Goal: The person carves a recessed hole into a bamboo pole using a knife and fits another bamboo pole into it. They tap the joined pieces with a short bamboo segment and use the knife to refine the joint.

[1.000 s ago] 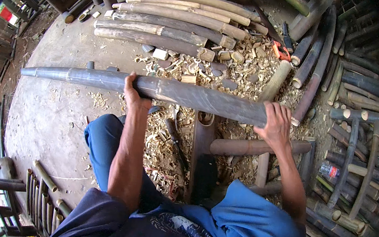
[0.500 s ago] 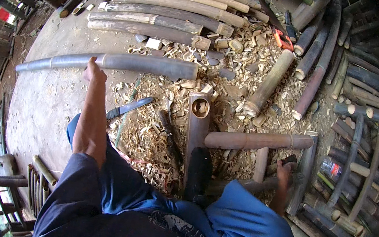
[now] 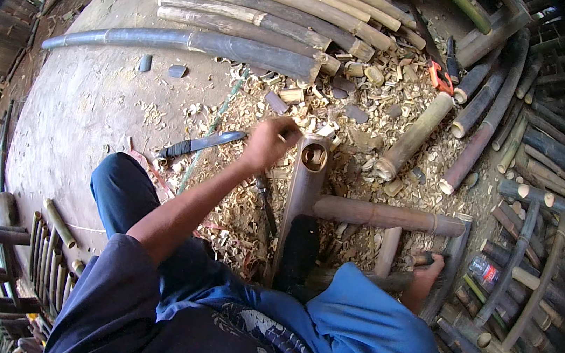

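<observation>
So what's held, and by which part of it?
Right hand: looks closed on a short dark object, by its right-hand end; kind unclear. Left hand, near the bamboo post: nothing visibly held.

The bare left hand (image 3: 268, 148) was near a brown bamboo frame (image 3: 380, 215); the bare right hand (image 3: 430, 271) held a short, dark, rounded object (image 3: 420, 259).

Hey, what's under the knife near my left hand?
Around the knife, pale shavings lie on the grey floor, and a green strip meets it. Directly underneath is covered, so I can't tell whether the strip passes below.
</observation>
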Demonstrator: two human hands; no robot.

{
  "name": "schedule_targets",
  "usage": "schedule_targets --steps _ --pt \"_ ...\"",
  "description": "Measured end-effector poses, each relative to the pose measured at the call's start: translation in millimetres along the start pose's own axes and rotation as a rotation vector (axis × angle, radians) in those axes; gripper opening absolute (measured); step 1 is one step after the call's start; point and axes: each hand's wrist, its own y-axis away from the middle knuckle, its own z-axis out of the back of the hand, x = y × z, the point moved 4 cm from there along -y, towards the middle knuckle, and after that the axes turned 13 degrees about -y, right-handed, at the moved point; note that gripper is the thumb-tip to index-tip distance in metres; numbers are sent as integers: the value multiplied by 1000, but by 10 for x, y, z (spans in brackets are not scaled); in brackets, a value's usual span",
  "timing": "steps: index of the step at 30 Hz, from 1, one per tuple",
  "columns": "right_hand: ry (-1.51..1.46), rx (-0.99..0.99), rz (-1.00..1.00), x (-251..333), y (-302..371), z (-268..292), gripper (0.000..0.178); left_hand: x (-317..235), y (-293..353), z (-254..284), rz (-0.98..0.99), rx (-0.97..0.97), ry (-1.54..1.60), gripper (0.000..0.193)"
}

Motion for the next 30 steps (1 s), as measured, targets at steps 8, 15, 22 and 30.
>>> schedule_targets --steps 8,15,22,30 --pt "268 527 -72 -634 1940 -1931 30 -1523 842 -617 -654 158 10 28" --pt "876 781 144 -1690 1700 -2418 32 -1629 415 -985 -702 488 -613 99" --pt "1219 999 382 -1819 1514 -3004 31 -828 -180 -1317 -335 670 -358 99" --pt "1901 1476 1018 -1457 2100 -4278 29 -721 -423 -912 -109 88 41 87"
